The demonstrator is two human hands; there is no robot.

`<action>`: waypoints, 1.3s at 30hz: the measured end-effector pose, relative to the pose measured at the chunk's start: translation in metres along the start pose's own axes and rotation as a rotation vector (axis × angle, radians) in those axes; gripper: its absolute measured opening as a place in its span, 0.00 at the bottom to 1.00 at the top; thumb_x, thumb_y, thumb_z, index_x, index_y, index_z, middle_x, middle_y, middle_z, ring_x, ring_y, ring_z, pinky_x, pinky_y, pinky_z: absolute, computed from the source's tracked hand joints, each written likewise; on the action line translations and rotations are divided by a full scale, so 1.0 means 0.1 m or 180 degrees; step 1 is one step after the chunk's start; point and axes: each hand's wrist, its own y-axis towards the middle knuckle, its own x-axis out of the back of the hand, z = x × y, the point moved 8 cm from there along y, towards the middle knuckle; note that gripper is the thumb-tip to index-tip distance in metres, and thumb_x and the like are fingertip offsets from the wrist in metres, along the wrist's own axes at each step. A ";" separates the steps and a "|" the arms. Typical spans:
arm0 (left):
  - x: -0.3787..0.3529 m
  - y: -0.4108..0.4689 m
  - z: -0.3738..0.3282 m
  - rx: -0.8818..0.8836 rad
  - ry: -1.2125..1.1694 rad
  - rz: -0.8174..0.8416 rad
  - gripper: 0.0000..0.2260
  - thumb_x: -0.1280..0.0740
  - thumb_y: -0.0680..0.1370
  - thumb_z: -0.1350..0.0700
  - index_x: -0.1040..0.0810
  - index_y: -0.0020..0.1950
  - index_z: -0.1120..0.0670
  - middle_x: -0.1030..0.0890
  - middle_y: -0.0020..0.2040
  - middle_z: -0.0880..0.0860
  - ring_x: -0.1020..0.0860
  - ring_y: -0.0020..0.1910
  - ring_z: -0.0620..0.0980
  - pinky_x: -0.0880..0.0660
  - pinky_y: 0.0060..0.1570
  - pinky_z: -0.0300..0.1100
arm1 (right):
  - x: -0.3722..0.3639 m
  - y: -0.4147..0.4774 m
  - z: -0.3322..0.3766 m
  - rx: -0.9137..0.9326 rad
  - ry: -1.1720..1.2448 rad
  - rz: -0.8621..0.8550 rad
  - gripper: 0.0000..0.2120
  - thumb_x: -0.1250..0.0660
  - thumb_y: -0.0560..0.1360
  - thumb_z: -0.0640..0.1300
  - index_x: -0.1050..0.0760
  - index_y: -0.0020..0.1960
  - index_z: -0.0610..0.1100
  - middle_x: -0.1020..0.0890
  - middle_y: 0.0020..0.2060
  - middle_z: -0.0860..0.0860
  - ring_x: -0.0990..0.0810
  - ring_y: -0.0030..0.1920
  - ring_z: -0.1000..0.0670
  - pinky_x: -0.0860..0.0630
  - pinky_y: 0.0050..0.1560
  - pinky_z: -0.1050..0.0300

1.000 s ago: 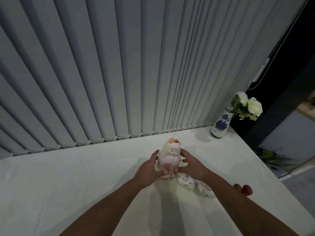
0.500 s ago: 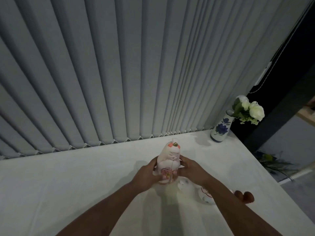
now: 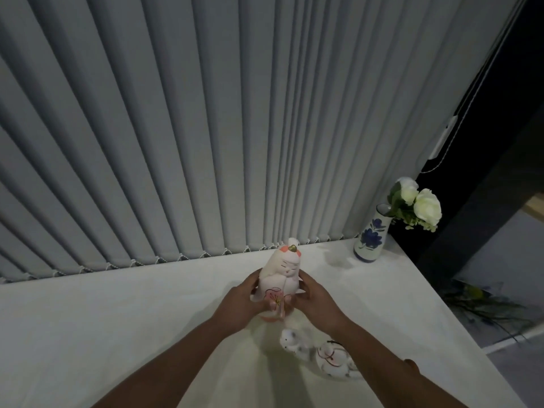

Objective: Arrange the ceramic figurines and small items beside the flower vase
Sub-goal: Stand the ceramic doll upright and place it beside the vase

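Holding a pale ceramic doll figurine point(image 3: 281, 278) upright between both hands, mid-table.

Left hand point(image 3: 240, 304) and right hand point(image 3: 316, 301) clasp its lower body from either side, fingers closed on it. Two small white figurines point(image 3: 293, 343) point(image 3: 334, 359) sit on the table point(image 3: 117, 319) nearer the front edge, partly under the right forearm. Flower vase point(image 3: 370, 240) stands at the far right corner, well apart, by the blinds point(image 3: 176, 128).

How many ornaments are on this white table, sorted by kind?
Ceramic figurines: 3, namely the tall pink-and-white doll figurine held by the left hand and right hand, a small white cat figurine, and a round white figurine with red markings.
Blue-flowered white vases: 1.
Small brown items, partly hidden: 1.
Total: 5.
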 end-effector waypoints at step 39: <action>-1.36 2.25 -0.63 0.0117 -0.0382 0.0223 0.35 0.23 0.65 0.55 0.33 0.69 0.47 0.21 0.61 0.49 0.23 0.61 0.48 0.26 0.63 0.50 | 2.06 1.09 -0.56 -0.0236 0.0564 -0.0425 0.27 0.44 0.76 0.24 0.40 0.73 0.39 0.27 0.66 0.40 0.18 0.49 0.58 0.22 0.42 0.68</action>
